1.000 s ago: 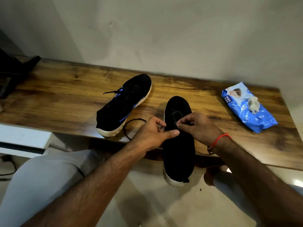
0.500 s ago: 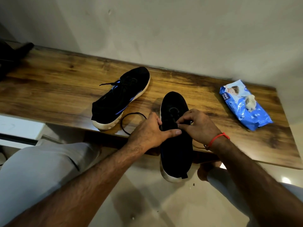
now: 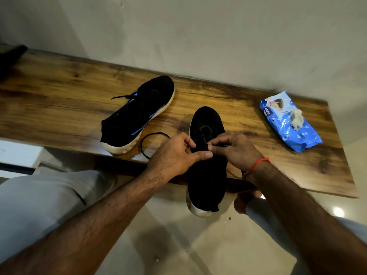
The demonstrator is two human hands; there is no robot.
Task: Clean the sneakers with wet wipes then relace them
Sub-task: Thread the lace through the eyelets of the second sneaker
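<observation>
- Right now I've got the near sneaker (image 3: 206,167) in front of me, heel hanging off the front edge of the wooden table (image 3: 59,108), toe pointing at the wall.
- My left hand (image 3: 174,155) is curled against the shoe's left side, thumb stretched across the tongue, fingers pinching near the eyelets; whether it has the lace itself, I can't tell.
- My right hand (image 3: 236,149) is pinching the black lace (image 3: 151,139) at the eyelets, tip between thumb and forefinger.
- So I judge I'm on the relacing step. To do it well I'd keep the left thumb pinning the tongue flat, feed the tip straight through, and pull the slack even on both sides.
- That slack loops out left on the table, just beside the other shoe's heel; I'd watch it doesn't snag or slide off the edge.
- Further back, the second sneaker (image 3: 139,116) lies angled on the table, laces looking threaded with a loose end sticking out.
- Farthest right, near the wall, the blue wipes pack (image 3: 294,132) lies flat, well apart from the shoes.
- A crumpled, greyish wipe (image 3: 296,121) sits on top of it; how many wipes remain inside is hidden.
</observation>
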